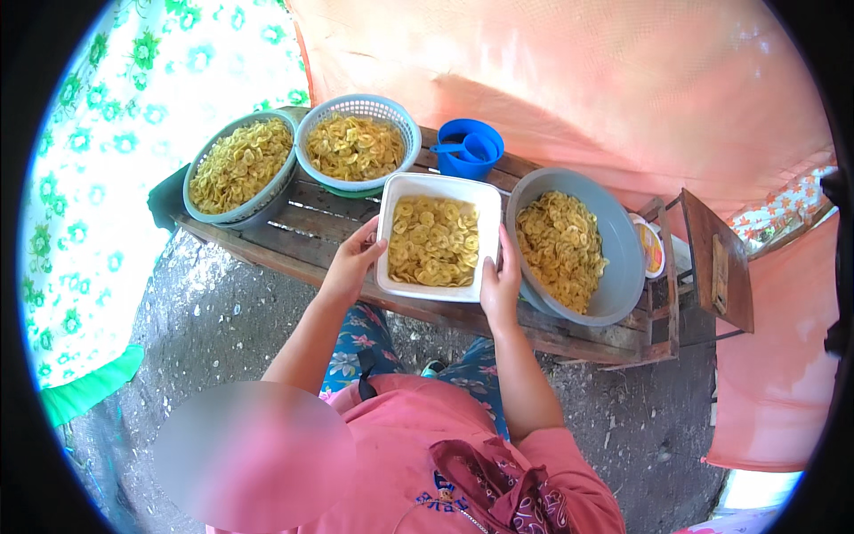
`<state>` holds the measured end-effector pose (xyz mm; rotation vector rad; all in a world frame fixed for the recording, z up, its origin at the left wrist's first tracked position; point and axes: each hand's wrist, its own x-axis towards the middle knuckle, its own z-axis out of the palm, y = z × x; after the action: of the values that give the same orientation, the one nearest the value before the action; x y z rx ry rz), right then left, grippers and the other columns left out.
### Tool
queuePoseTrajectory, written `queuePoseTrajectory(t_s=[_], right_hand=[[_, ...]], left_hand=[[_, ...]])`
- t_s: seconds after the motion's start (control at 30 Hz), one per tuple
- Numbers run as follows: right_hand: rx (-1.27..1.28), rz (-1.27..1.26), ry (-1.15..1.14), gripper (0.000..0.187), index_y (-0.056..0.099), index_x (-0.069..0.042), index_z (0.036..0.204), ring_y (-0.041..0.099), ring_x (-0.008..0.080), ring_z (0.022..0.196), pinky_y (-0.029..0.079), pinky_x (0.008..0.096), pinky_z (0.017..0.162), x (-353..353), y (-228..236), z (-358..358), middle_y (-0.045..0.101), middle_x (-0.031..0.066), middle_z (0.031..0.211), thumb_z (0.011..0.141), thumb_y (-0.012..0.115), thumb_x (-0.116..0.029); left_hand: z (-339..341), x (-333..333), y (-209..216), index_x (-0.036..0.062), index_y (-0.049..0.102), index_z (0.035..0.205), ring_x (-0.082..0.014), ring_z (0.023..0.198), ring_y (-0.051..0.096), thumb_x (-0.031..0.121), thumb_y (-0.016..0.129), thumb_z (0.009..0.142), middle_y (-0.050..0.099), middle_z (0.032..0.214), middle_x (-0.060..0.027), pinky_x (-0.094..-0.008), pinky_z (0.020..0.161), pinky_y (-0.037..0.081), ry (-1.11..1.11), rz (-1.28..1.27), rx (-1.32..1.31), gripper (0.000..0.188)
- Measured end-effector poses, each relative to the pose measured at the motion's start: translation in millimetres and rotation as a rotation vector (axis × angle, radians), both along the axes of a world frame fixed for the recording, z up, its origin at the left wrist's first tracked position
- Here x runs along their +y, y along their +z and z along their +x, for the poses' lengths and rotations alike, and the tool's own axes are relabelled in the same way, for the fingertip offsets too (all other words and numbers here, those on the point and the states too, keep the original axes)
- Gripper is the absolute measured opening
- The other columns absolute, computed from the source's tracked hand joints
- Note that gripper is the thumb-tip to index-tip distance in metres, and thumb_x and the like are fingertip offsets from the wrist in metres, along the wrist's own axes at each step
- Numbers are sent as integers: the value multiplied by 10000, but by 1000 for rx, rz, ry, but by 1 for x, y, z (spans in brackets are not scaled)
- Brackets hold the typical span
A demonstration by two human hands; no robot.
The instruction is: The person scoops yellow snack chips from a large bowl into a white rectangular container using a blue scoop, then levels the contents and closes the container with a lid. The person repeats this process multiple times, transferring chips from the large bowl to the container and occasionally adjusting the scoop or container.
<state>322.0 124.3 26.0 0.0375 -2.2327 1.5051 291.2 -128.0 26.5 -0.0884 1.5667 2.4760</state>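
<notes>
A white square tub (383, 258) holds thin round yellow slices that look like banana chips (433, 242). My left hand (354, 260) grips its left side, and my right hand (501, 283) grips its right side near the front corner. The tub is at the front of a slatted wooden bench; whether it rests there or is held just above, I cannot tell. Just right of my right hand is a large grey basin (620, 267) with a heap of the same slices. Behind the tub, to the left, a grey perforated basket (405, 120) holds more slices.
Another grey basket (193, 178) of slices stands at the bench's left end. A blue container (485, 165) with a blue dipper (474, 145) sits at the back. A round lidded tub (654, 249) and a wooden chair-like frame (719, 267) are at the right. Cloth sheets (569, 71) hang behind.
</notes>
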Motion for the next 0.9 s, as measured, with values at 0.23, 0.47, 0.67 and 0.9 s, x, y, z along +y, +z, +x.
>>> queuePoseTrajectory(t_s=[0.23, 0.47, 0.67, 0.9], right_hand=[[-38, 31, -15, 546, 426, -20, 1382, 500, 249, 1171, 383, 328, 987, -1, 0, -5, 502, 161, 1254, 848, 490, 77], [-97, -52, 15, 532, 419, 5, 1372, 505, 244, 1205, 383, 339, 1004, -5, 1, -11, 496, 167, 1315, 850, 482, 86], [-161, -96, -3, 554, 472, -13, 1347, 567, 211, 993, 432, 295, 868, -4, 2, -9, 536, 141, 1189, 811, 464, 124], [-8, -59, -3, 572, 469, -14, 1357, 541, 165, 941, 429, 268, 835, -8, -7, -2, 547, 104, 1143, 801, 490, 117]], left_hand=[[-6, -2, 0, 72, 445, 1404, -74, 951, 574, 81, 599, 916, 607, 1030, 19, -239, 836, 459, -54, -6, -30, 512], [-15, -3, -8, 56, 433, 1410, -82, 948, 581, 79, 611, 910, 622, 1029, -2, -240, 865, 453, -42, 49, -72, 531], [-14, 1, -15, 54, 455, 1395, -88, 954, 593, 88, 594, 925, 628, 1077, -15, -251, 817, 481, -58, 4, -25, 491], [-3, -1, -14, 44, 457, 1390, -82, 932, 584, 88, 601, 919, 625, 1050, -14, -238, 811, 476, -21, -81, -15, 494]])
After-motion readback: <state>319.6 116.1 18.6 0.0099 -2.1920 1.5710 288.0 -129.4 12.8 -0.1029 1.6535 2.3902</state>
